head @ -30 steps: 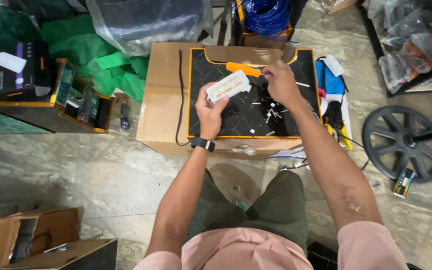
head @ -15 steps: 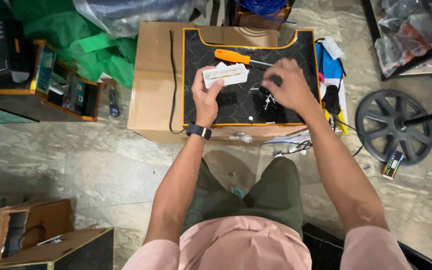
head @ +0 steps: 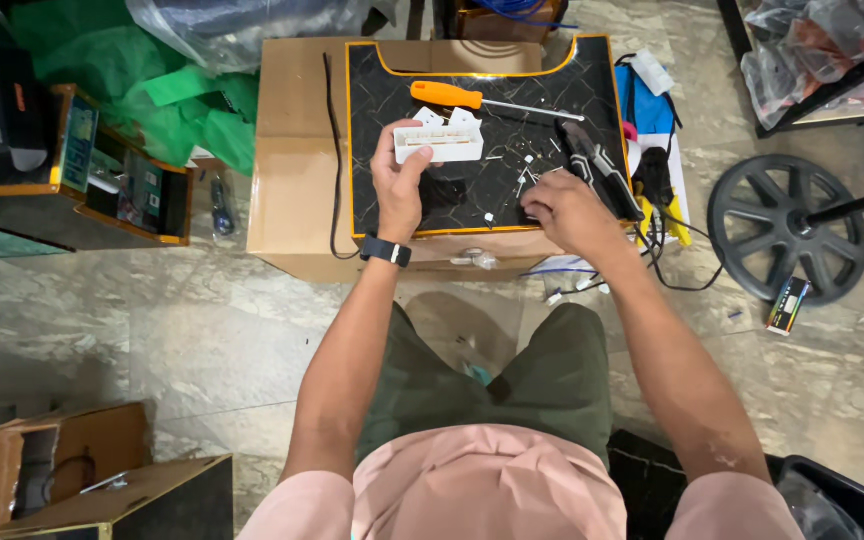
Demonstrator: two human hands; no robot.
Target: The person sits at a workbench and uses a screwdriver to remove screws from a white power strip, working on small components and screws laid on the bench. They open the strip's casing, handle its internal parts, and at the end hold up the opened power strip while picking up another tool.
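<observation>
My left hand [head: 399,185] grips a white rectangular plastic casing [head: 439,141] and holds it over the black mat [head: 472,110] with the orange border. The mat lies on a cardboard box [head: 292,150]. My right hand [head: 564,210] rests at the mat's near right edge with its fingers curled down onto the surface; whether they pinch one of the small white parts [head: 524,170] scattered there is hidden. An orange-handled screwdriver [head: 482,100] lies on the mat beyond the casing. A black plier-like tool [head: 602,170] lies just past my right hand.
A black cable [head: 332,150] runs along the mat's left side. Left of the box are green plastic bags [head: 132,90] and a box of electronic parts [head: 102,180]. A black wheel-shaped stand base [head: 787,240] sits on the floor at right. Open cardboard boxes [head: 62,470] stand at lower left.
My right hand has drawn back from the far part of the mat to its near right edge. My left hand still holds the white casing, now turned a little.
</observation>
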